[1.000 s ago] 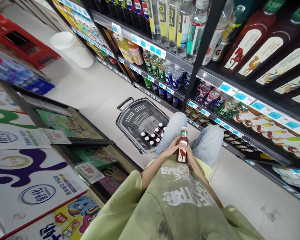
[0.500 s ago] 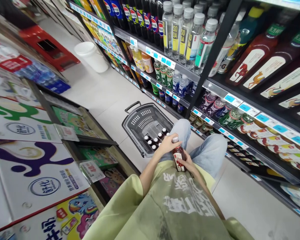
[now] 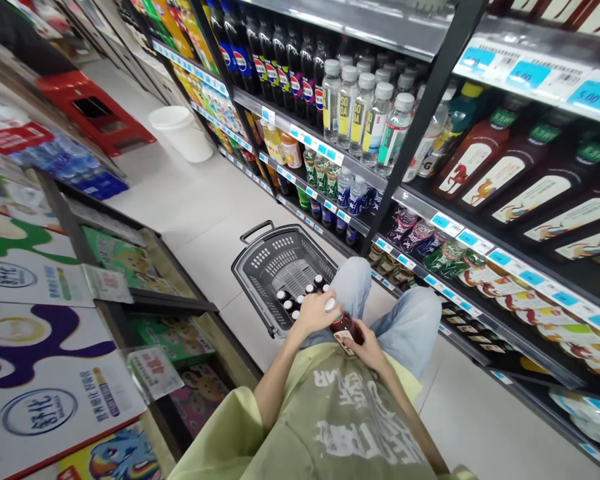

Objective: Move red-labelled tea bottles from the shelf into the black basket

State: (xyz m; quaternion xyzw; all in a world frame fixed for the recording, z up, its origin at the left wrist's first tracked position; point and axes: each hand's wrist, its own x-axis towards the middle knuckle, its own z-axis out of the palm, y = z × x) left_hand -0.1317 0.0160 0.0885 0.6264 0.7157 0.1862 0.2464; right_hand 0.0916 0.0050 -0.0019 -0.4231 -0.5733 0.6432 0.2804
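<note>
A bottle of dark red drink [image 3: 343, 327] with a white cap and a pale label is held tilted in front of my lap. My left hand [image 3: 316, 312] is closed around its neck just below the cap. Lower down, my right hand [image 3: 366, 343] grips the bottle's body from the right side. Just beyond my knees on the floor stands a grey shopping basket [image 3: 260, 293]. Several white-capped dark bottles [image 3: 291, 301] stand upright at its near end, partly hidden by my left hand.
Shelves of drinks [image 3: 425, 207] run along the right. Milk cartons [image 3: 40, 360] are stacked at the left beside a low display rack [image 3: 145, 267]. Farther up the aisle are a white bucket [image 3: 183, 133] and a red stool [image 3: 90, 110].
The bottle has gone from nearly upright to tilted, its cap leaning left towards the basket. Both hands stay on it. The whole view has shifted slightly.
</note>
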